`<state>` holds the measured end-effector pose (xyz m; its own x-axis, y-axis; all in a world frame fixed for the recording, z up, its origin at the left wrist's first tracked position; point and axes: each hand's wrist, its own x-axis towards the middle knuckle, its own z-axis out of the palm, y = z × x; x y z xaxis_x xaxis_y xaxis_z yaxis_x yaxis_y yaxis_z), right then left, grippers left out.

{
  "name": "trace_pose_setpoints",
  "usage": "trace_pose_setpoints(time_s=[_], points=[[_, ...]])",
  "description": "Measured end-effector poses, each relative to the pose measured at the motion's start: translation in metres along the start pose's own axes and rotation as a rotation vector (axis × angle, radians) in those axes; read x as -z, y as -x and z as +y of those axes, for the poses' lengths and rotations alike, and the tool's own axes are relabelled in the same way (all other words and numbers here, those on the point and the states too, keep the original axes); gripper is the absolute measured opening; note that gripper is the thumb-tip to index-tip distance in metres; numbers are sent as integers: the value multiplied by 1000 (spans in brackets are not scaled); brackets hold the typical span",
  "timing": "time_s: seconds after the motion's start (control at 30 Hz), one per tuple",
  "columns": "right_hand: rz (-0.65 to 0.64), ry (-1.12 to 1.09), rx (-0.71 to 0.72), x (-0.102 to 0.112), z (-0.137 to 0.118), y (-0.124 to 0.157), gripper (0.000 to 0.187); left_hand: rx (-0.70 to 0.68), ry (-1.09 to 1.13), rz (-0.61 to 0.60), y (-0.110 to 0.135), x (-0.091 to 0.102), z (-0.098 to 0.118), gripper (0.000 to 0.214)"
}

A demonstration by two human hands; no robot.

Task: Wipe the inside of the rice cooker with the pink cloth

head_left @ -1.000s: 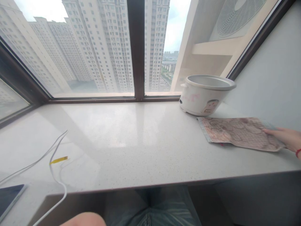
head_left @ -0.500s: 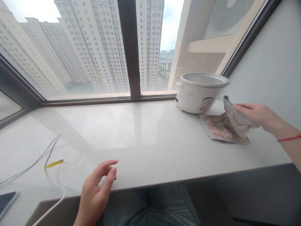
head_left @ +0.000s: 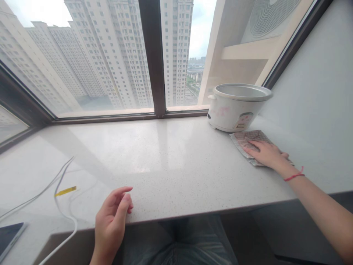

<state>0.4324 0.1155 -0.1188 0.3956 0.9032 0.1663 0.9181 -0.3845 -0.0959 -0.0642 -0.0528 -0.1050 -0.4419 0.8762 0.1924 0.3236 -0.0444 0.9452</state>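
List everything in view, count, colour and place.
Cooker: one, white, back right
Folded cloth: one, brownish, near cooker
Cable: count unclear, white, left
Tag: one, yellow, on cable
Device: one, dark-screened, lower left
Countertop: one, speckled white, centre
Window frame: one, brown, back
Buildings: several, pale, outside
Fan grille: one, pale, upper right
Wall: one, pale, right
Bracelet: one, red, right wrist
Jeans: one, bluish, bottom
Left hand: one, bare, front edge
Right hand: one, bare, on cloth

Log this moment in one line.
Right hand: palm down on folded, patterned brown cloth | Left hand: curled, near white speckled counter | White, lidless rice cooker: behind cloth
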Motion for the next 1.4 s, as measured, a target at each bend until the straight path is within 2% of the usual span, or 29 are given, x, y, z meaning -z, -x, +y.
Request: trace_pose_setpoints(time_s=[0.07, 0.13, 0.2, 0.27, 0.37, 0.47, 0.53, 0.67, 0.87, 1.1, 1.4], points=[[145, 36, 52, 5, -17, 13, 59, -19, -78, -160, -12, 0, 9, 34], [295, 22, 133, 14, -43, 26, 54, -77, -236, -388, -34, -1, 24, 41], [314, -79, 195, 24, -75, 35, 49, -177, -419, -571, -65, -8, 40, 46], [250, -211, 211, 35, -108, 35, 47, -246, -503, -626, -102, -18, 52, 47], [152, -413, 177, 42, -144, 24, 41, -234, -457, -567, -155, -35, 50, 43], [137, -619, 95, 34, -158, 7, 34, -179, -325, -338, -194, -44, 28, 34], [189, -773, 53, 21, -155, -1, 33, -150, -254, -205, -207, -45, 11, 33], [319, -1007, 23, -5, -142, -11, 30, -158, -189, -127, -206, -45, -7, 36], [285, -1281, 22, -20, -147, -10, 27, -242, -203, -172, -188, -55, -7, 33], [114, -1069, 244, -19, -160, 16, 43, -390, -349, -277, -178, -59, -10, 27], [76, -1058, 267, -19, -160, 17, 43, -469, -456, -433, -168, -64, -7, 28]])
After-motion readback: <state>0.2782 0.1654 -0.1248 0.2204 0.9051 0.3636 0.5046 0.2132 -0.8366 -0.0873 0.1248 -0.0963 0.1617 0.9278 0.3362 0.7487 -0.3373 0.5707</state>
